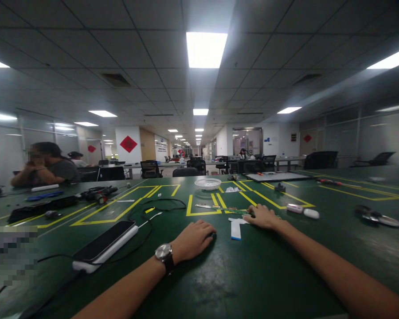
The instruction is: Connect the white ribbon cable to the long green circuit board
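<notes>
My left hand point(193, 239), with a wristwatch point(164, 252) on the wrist, rests palm down on the green table point(199, 288), its fingers loosely spread and nothing in them. Further right, my right hand point(263, 217) lies over the right end of a thin, long strip point(219, 208), pale at its left end and greenish nearer the fingers. Whether the fingertips grip the strip or only touch it is too small to tell. Just below that hand is a white paper piece point(236, 230) with a blue edge. A white round basket point(208, 184) stands behind the strip.
On the left, a phone point(104, 239) lies on a white power strip point(119, 248) among black cables. Earbud cases point(302, 211) and a knife-like tool point(379, 217) lie at the right. A framed board point(279, 177) is further back. A person point(49, 166) sits at the far left.
</notes>
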`<action>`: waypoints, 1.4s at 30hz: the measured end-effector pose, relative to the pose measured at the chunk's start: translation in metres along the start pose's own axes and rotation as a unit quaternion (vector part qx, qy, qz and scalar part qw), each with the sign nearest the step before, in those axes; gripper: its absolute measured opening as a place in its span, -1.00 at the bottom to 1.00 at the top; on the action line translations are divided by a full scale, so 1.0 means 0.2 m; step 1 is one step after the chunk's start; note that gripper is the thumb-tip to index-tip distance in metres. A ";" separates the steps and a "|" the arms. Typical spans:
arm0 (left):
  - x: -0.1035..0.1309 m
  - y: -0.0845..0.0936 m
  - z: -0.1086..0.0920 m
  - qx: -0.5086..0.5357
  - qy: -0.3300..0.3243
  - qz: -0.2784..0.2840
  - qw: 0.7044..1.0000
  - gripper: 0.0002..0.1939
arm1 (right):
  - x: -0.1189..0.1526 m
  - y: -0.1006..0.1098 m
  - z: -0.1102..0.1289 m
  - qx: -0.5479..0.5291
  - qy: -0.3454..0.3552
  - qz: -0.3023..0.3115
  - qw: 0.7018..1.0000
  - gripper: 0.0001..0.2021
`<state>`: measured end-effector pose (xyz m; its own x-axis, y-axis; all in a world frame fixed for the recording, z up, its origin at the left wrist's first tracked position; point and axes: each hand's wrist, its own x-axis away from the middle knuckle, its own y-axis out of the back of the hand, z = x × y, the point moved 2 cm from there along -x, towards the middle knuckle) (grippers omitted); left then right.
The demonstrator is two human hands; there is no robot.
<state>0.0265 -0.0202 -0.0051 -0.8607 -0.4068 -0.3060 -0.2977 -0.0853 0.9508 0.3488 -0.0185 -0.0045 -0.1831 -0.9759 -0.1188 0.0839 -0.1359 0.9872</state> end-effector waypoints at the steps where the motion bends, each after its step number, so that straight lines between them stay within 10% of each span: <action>1: 0.00 0.00 0.00 0.001 0.002 0.002 1.000 -0.72 | 0.00 0.00 0.00 -0.002 0.004 0.004 1.000 -0.35; 17: 0.00 0.02 0.00 0.001 0.003 -0.012 1.000 -0.72 | 0.05 0.02 0.04 -0.014 0.030 0.000 0.999 -0.39; 42: 0.00 0.06 0.06 0.008 0.014 -0.039 0.999 -0.71 | 0.28 0.15 0.38 -0.142 0.361 0.098 0.917 -0.58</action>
<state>0.0177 -0.0105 0.0058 -0.8227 -0.4247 -0.3780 -0.3710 -0.1027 0.9229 0.2675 -0.0640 0.0259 0.5494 -0.8315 -0.0821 0.3159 0.1157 0.9417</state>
